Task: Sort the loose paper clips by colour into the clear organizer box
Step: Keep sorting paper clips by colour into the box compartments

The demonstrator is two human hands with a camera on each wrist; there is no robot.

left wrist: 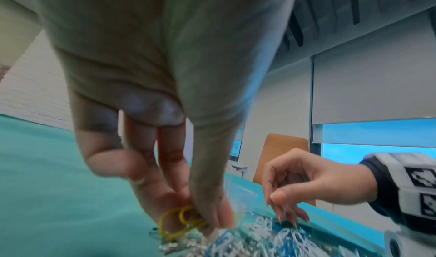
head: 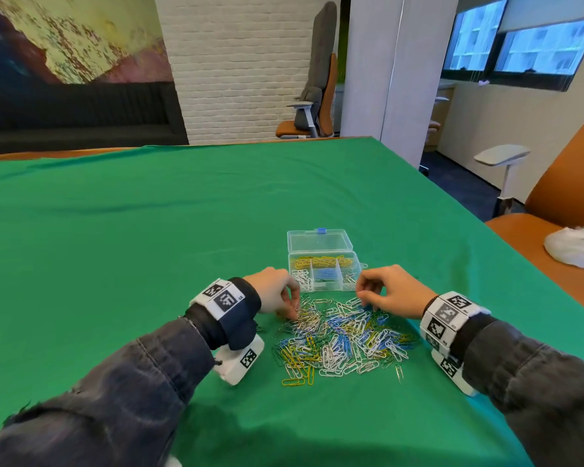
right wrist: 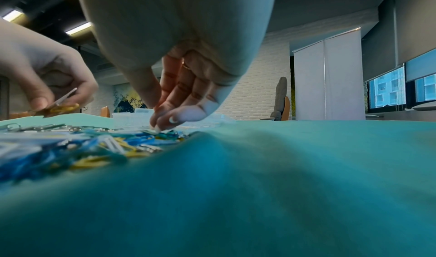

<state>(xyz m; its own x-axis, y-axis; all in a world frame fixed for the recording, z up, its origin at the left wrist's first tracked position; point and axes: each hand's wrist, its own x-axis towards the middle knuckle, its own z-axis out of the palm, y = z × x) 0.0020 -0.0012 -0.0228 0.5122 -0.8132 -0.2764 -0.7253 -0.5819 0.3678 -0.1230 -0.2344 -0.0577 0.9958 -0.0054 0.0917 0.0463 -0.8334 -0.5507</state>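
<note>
Mixed paper clips (head: 343,335) heaped on green cloth (head: 149,230), just before open box (head: 324,269) already holding some yellow, blue, white. Most unsorted. Left hand (head: 275,291) pinching yellow clips (left wrist: 179,223); right hand (head: 393,291) fingertips picking, grasp unclear.

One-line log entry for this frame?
left hand: pinches yellow clips | right hand: fingertips on pile | organizer box: open, partly filled

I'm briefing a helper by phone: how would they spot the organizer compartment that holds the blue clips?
On the green tablecloth, just beyond the loose clip pile, sits the clear organizer box with its lid open. The blue clips' compartment is the front middle one, between white clips on its left and yellow ones behind.
</note>
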